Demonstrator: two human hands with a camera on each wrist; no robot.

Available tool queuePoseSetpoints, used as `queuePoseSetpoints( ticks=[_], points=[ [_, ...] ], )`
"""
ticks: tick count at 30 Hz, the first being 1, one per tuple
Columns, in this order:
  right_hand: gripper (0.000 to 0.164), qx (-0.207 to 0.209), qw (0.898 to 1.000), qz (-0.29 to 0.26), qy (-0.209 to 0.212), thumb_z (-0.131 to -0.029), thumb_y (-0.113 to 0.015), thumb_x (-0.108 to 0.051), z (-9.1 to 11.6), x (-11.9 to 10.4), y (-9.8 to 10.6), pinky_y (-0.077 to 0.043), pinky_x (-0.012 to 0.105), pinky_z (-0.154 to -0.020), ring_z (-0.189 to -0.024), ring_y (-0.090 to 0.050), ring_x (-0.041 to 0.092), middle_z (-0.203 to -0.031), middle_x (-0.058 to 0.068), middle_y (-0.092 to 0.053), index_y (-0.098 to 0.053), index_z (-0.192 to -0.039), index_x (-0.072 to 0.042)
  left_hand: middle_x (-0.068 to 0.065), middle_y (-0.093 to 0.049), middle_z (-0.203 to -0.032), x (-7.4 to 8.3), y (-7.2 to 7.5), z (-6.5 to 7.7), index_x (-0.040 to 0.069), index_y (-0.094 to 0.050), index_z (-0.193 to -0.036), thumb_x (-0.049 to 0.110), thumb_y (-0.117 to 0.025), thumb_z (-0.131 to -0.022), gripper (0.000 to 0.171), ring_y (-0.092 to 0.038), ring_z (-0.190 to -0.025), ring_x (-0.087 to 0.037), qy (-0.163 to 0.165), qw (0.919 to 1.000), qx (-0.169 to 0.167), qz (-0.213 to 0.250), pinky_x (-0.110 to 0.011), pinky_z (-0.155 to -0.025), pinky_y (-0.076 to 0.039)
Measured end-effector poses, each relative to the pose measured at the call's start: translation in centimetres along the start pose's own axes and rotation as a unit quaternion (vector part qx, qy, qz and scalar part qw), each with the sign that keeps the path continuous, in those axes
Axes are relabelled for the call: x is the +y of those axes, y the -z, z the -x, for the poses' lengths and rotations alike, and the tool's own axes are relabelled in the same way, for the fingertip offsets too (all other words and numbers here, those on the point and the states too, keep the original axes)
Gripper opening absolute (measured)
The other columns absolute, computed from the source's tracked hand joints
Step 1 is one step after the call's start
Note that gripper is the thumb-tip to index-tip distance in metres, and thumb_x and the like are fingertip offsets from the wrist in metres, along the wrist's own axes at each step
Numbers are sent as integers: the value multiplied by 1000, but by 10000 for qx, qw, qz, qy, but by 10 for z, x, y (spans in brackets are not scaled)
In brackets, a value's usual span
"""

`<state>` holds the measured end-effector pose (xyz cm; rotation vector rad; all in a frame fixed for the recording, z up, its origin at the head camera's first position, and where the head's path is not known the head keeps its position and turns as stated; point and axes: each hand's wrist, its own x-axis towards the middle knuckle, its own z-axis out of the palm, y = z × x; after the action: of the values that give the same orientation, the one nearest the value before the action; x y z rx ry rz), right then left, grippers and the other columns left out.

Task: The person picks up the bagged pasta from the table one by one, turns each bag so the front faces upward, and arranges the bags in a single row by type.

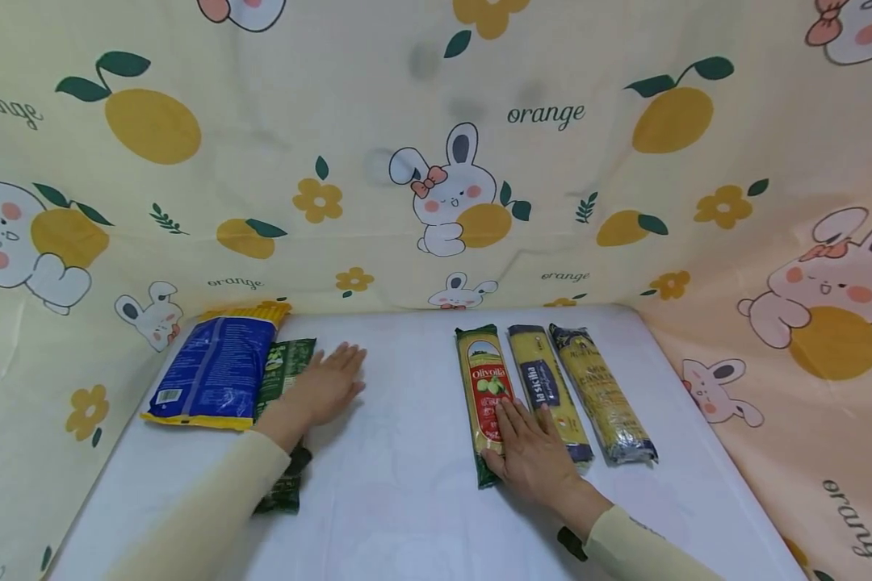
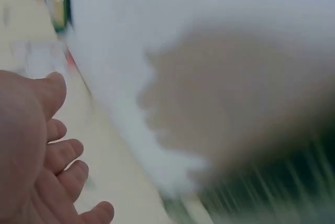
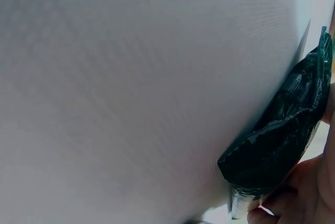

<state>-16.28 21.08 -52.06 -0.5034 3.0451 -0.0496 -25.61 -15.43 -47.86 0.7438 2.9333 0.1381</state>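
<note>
My left hand (image 1: 323, 389), fingers stretched out, hovers by the right edge of a green packet (image 1: 283, 367), partly covering it in the head view. In the left wrist view its fingers (image 2: 65, 156) hold nothing, and its shadow falls on the white surface. My right hand (image 1: 534, 456) rests on the lower part of a red, yellow and green Olivoilà spaghetti packet (image 1: 485, 375), fingers extended and thumb near the packet's lower end. That dark green end (image 3: 272, 145) shows in the right wrist view. A yellow and blue La Sicilia pasta packet (image 1: 542, 379) lies beside it, partly under the hand.
A large blue and yellow bag (image 1: 214, 367) lies at the table's back left, against the green packet. Another clear-and-gold pasta packet (image 1: 603, 395) lies furthest right. The white table (image 1: 400, 484) meets a patterned cloth (image 1: 378, 274) at the back and sides.
</note>
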Motion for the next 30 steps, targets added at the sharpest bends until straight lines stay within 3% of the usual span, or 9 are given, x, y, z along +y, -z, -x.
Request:
queuePoseSetpoints(
  ticks=[3,5,8,11,16,20,25,30],
  points=[
    [76,-47,10000,-4,-11,-108,-49,-53,0,-1,0,-17,65,-127,-158,-32,38,-170,17,-35,-39,-161,1,-24,-39,-166,-43,8,32,-1,-39,-160,30,-55,-111,61,-32,-156,-44,237,9996,80,-160,-69,-122,-26],
    [76,-33,10000,-26,-9,-108,-48,-53,0,-1,-1,-16,66,-127,-158,-32,38,-170,18,-35,-38,-161,2,-25,-39,-166,-64,9,51,0,-39,-160,34,-60,-109,66,-32,-156,-46,304,9993,-54,-225,-71,-121,-26],
    [77,4,10000,-43,-26,-108,-48,-53,2,-2,-1,-16,66,-127,-158,-32,39,-170,18,-35,-39,-160,2,-26,-34,-167,-83,5,71,0,-37,-161,46,-65,-103,79,-30,-156,-47,252,9990,-314,-183,-75,-119,-23],
    [76,56,10000,-61,-45,-108,-51,-52,3,-2,-2,-16,67,-127,-157,-33,40,-169,19,-36,-41,-159,3,-27,-31,-169,-89,-4,79,-2,-36,-161,55,-64,-100,88,-29,-156,-47,189,9991,-372,-120,-75,-120,-21],
    [75,174,9997,-182,-35,-107,-53,-51,5,-2,-5,-16,67,-126,-156,-36,41,-167,20,-38,-43,-158,4,-28,-30,-169,-85,-15,77,-5,-34,-161,59,-59,-101,91,-28,-157,-47,174,9992,-238,-288,-72,-122,-19],
    [75,374,9991,-215,32,-106,-54,-50,4,-2,-8,-17,68,-126,-154,-38,42,-166,21,-41,-44,-156,5,-29,-22,-171,-73,-20,67,-6,-28,-163,64,-53,-103,96,-20,-159,-47,458,9977,-378,-320,-69,-126,-14],
    [75,414,9988,-262,24,-106,-55,-49,3,-1,-8,-17,68,-126,-155,-37,42,-166,22,-40,-44,-157,5,-30,-13,-173,-49,-30,46,-7,-19,-165,68,-45,-105,100,-12,-161,-47,701,9958,-582,-119,-66,-127,-13],
    [76,230,9995,-201,-30,-107,-53,-51,0,-4,-4,-16,67,-127,-156,-35,41,-167,21,-38,-41,-159,4,-28,-9,-174,-15,-37,25,-5,-14,-166,67,-43,-106,98,-7,-163,-44,526,9969,-587,-23,-63,-128,-15]
  ],
)
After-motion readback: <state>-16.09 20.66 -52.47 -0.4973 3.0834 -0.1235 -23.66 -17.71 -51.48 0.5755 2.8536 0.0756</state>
